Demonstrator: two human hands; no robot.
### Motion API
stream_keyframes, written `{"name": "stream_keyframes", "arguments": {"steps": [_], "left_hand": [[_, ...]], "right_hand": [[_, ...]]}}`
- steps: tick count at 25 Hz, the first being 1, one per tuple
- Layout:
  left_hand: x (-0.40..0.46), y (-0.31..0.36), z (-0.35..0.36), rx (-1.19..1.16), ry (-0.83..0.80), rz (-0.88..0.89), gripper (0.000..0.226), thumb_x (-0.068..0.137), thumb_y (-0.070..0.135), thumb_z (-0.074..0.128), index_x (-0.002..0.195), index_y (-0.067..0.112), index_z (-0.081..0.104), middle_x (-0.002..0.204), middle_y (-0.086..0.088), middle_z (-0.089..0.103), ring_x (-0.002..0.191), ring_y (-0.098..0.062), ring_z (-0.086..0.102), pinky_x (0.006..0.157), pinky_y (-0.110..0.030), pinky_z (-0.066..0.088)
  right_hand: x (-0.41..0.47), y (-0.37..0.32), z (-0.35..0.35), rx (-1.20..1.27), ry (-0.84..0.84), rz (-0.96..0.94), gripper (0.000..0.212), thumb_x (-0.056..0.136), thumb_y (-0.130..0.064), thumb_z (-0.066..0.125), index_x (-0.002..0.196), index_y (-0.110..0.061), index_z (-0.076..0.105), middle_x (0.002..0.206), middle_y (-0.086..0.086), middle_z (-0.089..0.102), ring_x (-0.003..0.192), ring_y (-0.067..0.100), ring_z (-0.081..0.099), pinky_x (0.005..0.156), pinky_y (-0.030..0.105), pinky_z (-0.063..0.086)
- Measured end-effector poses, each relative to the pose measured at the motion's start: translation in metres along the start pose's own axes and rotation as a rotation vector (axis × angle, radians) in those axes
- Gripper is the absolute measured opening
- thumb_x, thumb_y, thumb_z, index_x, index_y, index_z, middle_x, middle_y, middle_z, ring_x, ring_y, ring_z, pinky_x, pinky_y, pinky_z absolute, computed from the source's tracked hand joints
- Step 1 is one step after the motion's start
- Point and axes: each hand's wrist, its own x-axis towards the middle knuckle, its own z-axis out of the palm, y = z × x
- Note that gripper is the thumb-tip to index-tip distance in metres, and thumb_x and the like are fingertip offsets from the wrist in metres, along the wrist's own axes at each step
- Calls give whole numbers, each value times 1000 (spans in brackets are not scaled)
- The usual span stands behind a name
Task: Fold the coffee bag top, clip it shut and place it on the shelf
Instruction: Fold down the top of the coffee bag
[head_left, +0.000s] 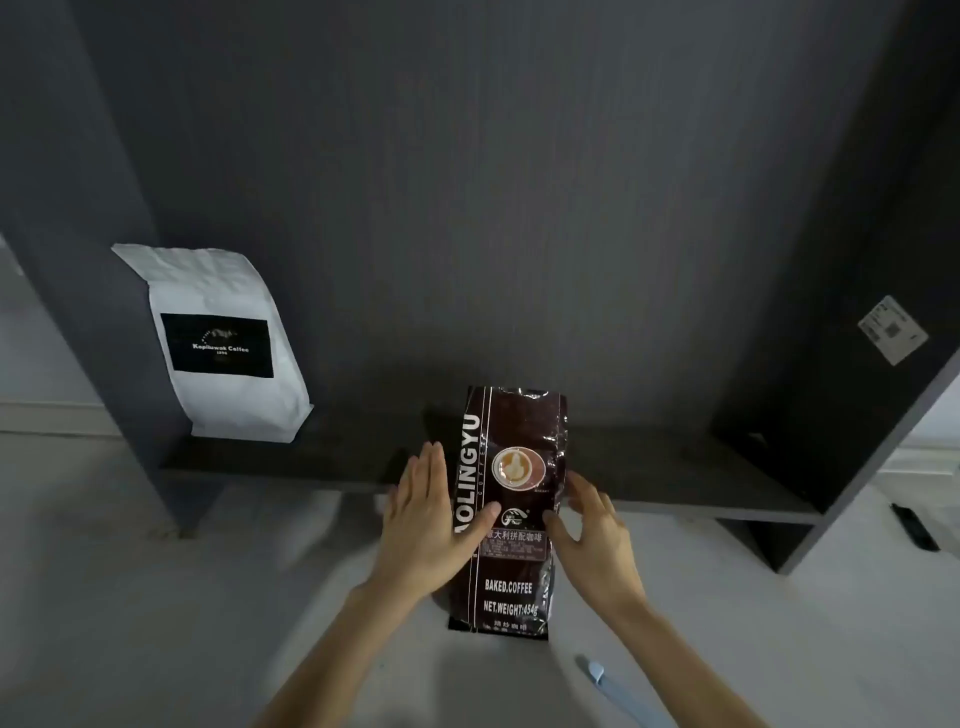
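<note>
The dark Aolingyu coffee bag (519, 571) is upright between both hands, just in front of the shelf (675, 467) edge. The left hand (423, 514) lies flat along its side, thumb on the front. The right hand (592, 535) curls round the other edge. The next move is probably to raise it onto the shelf, to the right of the white Kopiluwak bag (223, 343).

Counted 2 coffee bags: 1 white bag (228, 343), 1 dark brown bag (511, 514). 2 hands: 1 left hand (426, 519), 1 right hand (597, 535). 1 dark shelf (649, 467). 1 paper sticker (892, 330) on side panel. 1 pale blue object (613, 686), low in view. 1 black object (917, 527), far right.
</note>
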Motion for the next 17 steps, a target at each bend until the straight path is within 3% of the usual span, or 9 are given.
{"name": "stream_keyframes", "arguments": {"steps": [6,10,13,17], "left_hand": [[-8,-4,18,-221,-53,25,76,83,54,40,142,19,6,149,-1,31,134,-20,33,112,-45,28],[-7,-7,27,-345,0,-8,61,87,36,48,139,19,22,140,-2,40,128,-19,40,106,-40,36],[-8,-10,31,-443,-22,-41,48,86,28,51,131,24,35,130,-1,49,119,-18,49,96,-30,38],[-10,-10,32,-476,27,-44,41,85,15,53,124,20,45,122,-2,55,112,-17,53,93,-28,41]], "right_hand": [[0,10,8,81,-15,60,37,86,-12,53,123,-10,48,112,12,63,99,19,58,81,23,42],[1,9,13,118,1,113,37,86,-13,52,123,-12,47,119,11,54,108,24,55,90,32,44],[1,8,17,166,-12,146,32,85,-11,51,117,-12,51,114,13,62,104,26,57,91,36,47],[-3,10,16,215,16,169,31,86,-10,52,116,-9,52,112,12,63,99,23,60,89,35,49]]}}
